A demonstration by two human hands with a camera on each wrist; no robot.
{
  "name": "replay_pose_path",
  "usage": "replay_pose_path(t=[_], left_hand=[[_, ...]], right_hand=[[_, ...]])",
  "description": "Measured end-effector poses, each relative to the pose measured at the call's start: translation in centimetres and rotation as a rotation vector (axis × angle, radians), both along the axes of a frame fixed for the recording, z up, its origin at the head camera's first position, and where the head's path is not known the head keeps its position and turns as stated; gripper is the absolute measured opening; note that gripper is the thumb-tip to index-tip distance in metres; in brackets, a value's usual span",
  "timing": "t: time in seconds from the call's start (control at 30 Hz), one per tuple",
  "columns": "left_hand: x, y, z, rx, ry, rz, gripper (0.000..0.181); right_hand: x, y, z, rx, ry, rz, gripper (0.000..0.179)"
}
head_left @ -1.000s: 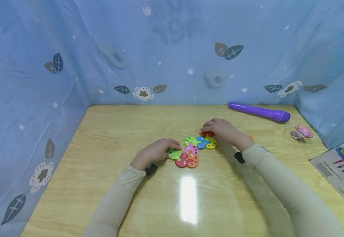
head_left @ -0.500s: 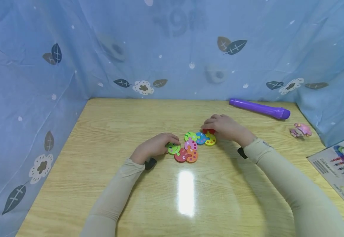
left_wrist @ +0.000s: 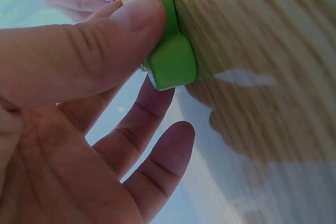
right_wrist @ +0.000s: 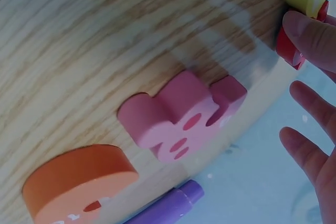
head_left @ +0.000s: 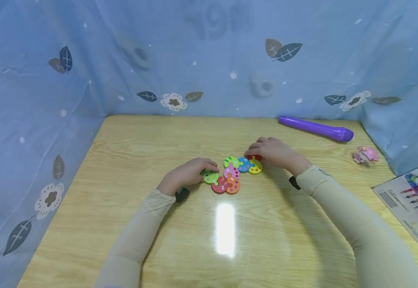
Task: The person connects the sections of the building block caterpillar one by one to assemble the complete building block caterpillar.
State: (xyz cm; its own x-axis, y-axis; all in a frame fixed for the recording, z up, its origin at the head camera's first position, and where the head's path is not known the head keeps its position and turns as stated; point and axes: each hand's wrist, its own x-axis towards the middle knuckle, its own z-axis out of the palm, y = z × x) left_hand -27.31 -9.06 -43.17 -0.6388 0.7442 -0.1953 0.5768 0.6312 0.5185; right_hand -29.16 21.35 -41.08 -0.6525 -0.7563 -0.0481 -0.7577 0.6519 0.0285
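A chain of wooden caterpillar puzzle pieces lies linked on the table. My left hand (head_left: pixel 187 175) is at its left end, pinching the green smiling head piece (head_left: pixel 210 177); the left wrist view shows the thumb on the green block, other fingers loosely bent. From the head run a red piece (head_left: pixel 219 186), an orange one (head_left: pixel 233 185), a pink one (head_left: pixel 231 173), a light green one (head_left: pixel 231 161), a blue one (head_left: pixel 244 165) and a yellow one (head_left: pixel 255 167). At the far end my right hand (head_left: pixel 277 154) pinches another red piece (right_wrist: pixel 286 47), partly covered by its fingers.
A loose pink piece (right_wrist: pixel 181 116) and an orange piece (right_wrist: pixel 79 177) lie near the right hand, hidden in the head view. Further right are a purple toy microphone (head_left: pixel 315 128), a small pink toy (head_left: pixel 366 155) and a printed box (head_left: pixel 414 204). Blue curtain (head_left: pixel 202 60) encloses the table.
The head view has tilted down, so everything sits higher in it. Both hands stay on the same end pieces; an orange bit once seen behind the right wrist is now covered.
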Motion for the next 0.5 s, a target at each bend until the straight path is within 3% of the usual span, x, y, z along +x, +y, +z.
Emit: replay_pose_path(t=[0.23, 0.5], left_hand=[[0.1, 0.3, -0.3, 0.0, 0.001, 0.003, 0.055], [-0.1, 0.1, -0.2, 0.02, -0.002, -0.002, 0.054]], right_hand=[[0.2, 0.6, -0.1, -0.01, -0.019, -0.019, 0.047], [0.8, 3.3, 2.1, -0.199, -0.093, -0.25, 0.057]])
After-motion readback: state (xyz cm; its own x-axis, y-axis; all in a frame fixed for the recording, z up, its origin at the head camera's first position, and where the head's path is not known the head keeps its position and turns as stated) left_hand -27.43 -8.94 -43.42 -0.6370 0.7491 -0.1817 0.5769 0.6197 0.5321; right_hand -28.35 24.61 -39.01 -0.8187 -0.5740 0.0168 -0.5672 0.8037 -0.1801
